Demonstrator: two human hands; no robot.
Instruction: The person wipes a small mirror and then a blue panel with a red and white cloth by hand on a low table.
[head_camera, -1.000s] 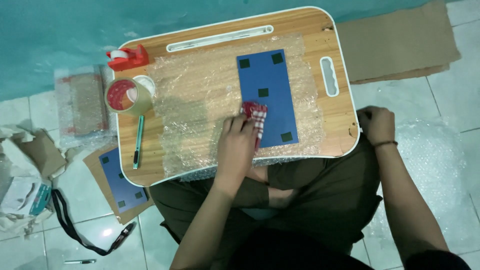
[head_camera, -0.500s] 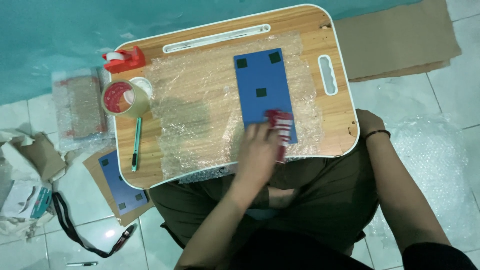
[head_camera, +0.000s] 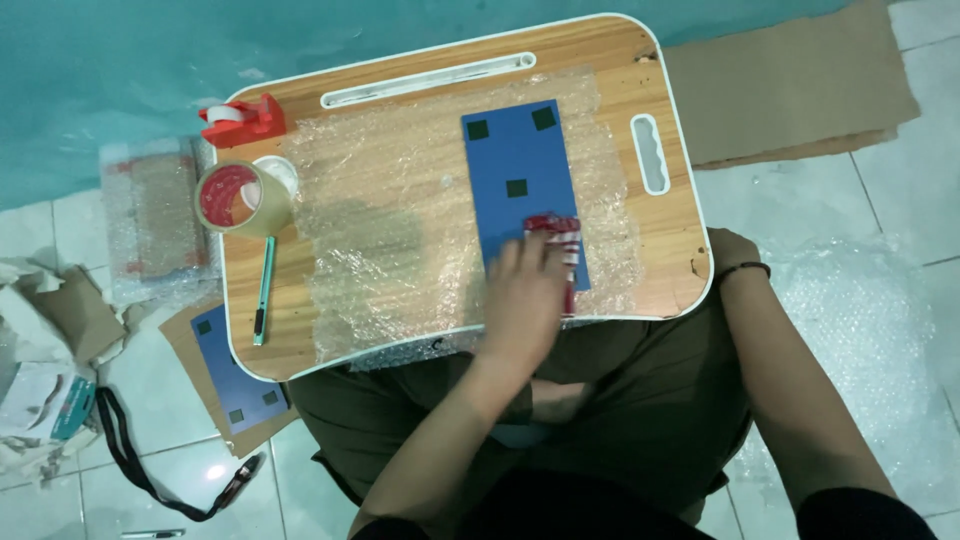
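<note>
A wooden lap table (head_camera: 420, 75) rests over my legs, with a sheet of bubble wrap (head_camera: 390, 240) spread on it. On the wrap lies a blue rectangular card (head_camera: 515, 160) with dark square pads. My left hand (head_camera: 525, 300) reaches over the table's near edge, and its fingers press on a small red-and-white packet (head_camera: 560, 235) at the card's lower right. My right hand (head_camera: 735, 250), with a black band at the wrist, sits at the table's right near corner. It is partly tucked under the rim, so its fingers are hidden.
A roll of clear tape (head_camera: 238, 195), a red tape dispenser (head_camera: 245, 120) and a green utility knife (head_camera: 263, 300) lie on the table's left side. The tiled floor holds flat cardboard (head_camera: 790, 80), more bubble wrap (head_camera: 870, 330), a second blue card (head_camera: 225, 370) and wrapped parcels (head_camera: 150, 220).
My left hand slid the red-and-white packet from the card's left edge to its lower right. My right hand moved in against the table's corner.
</note>
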